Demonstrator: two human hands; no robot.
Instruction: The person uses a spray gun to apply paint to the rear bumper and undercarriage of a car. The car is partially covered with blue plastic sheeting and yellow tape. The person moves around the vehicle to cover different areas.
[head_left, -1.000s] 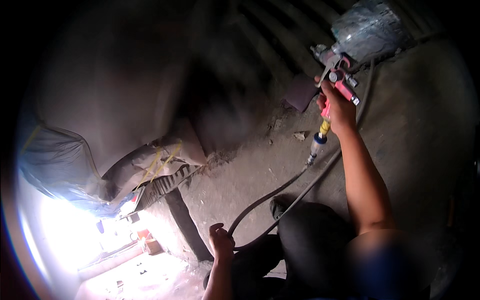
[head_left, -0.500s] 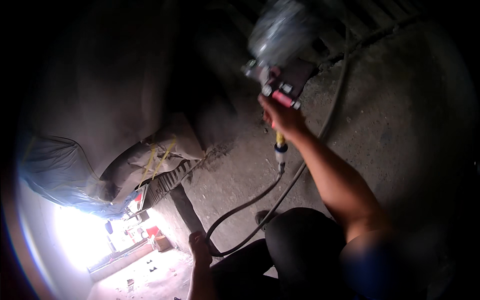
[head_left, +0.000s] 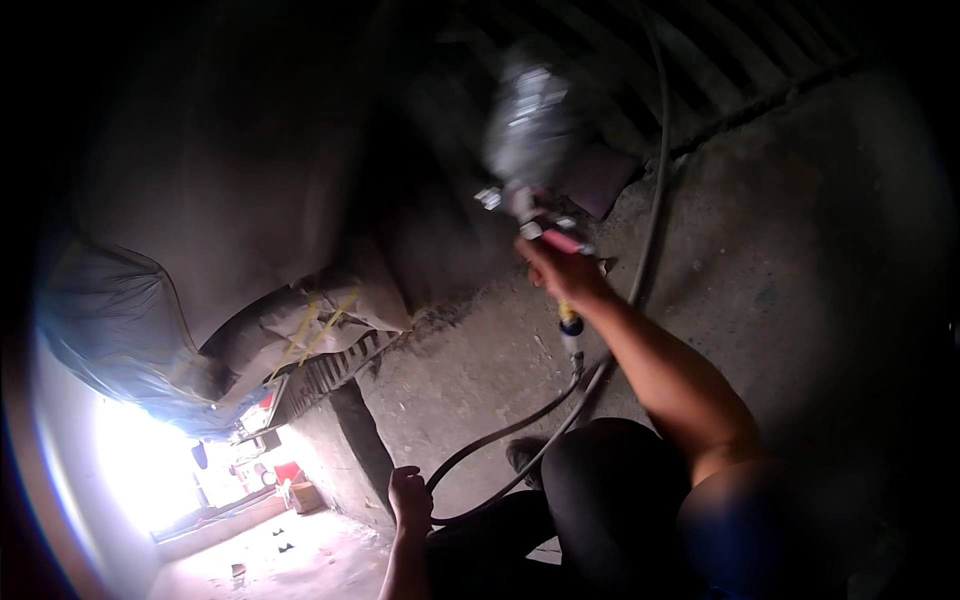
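Note:
My right hand [head_left: 572, 276] is wrapped around the handle of a spray gun [head_left: 527, 205], raised in front of me. A cup [head_left: 532, 120] that looks clear and shiny sits on top of the gun, blurred by motion. A yellow and dark fitting [head_left: 570, 322] below the handle joins the gun to a grey air hose [head_left: 500, 434]. That hose loops down to my left hand [head_left: 408, 496], closed around it beside my leg. Left of the gun is a large dark smooth panel [head_left: 240, 170], with faint haze between them. Brown masking paper [head_left: 365, 295] and yellow tape [head_left: 322, 322] cover its lower part.
Bluish plastic sheeting [head_left: 115, 305] hangs at the left, above a bright opening. A slatted grating [head_left: 335, 362] lies under the masked part. Dark slats [head_left: 700, 70] run along the far floor edge. The hose crosses the concrete floor [head_left: 740, 270]. A small box [head_left: 303, 495] stands lower left.
The spray gun and my right hand are lower in view, the gun's cup a little further left. My left hand still holds the hose, and the whole view has shifted slightly.

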